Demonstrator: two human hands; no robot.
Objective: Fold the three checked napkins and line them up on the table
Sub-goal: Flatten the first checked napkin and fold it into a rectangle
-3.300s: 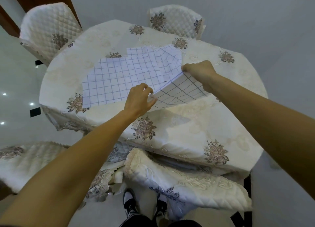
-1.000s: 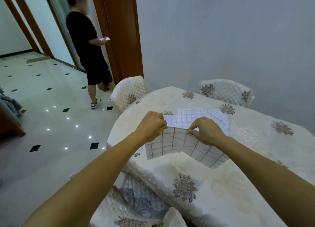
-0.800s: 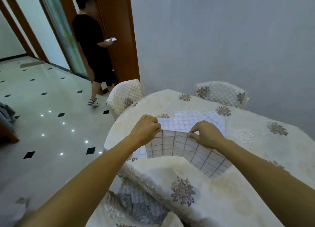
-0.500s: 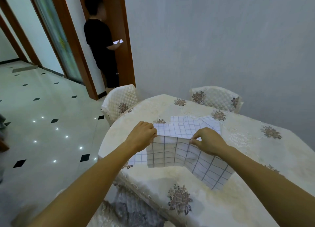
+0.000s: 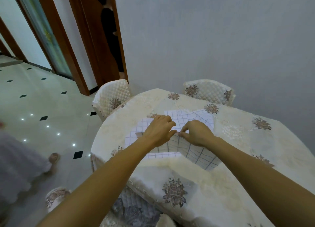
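White napkins with a thin blue check lie overlapping on the round table (image 5: 238,136), which wears a cream floral cloth. The top napkin (image 5: 199,156) is raised at its far edge and bends over itself toward me. My left hand (image 5: 159,130) and my right hand (image 5: 197,133) meet at that raised edge and pinch it, fingertips almost touching. More checked cloth (image 5: 189,116) lies flat beyond my hands and a strip (image 5: 134,134) shows to the left. How many napkins lie underneath I cannot tell.
Two quilted chairs stand at the far side, one at the left (image 5: 111,98) and one by the wall (image 5: 209,92). A person in black (image 5: 110,34) stands in the doorway. A blurred figure in pale cloth (image 5: 18,168) is on the tiled floor at left.
My hands have come together at the napkin's raised edge, and the fold has moved toward me. The person in black stepped into the doorway. A blurred figure entered at left.
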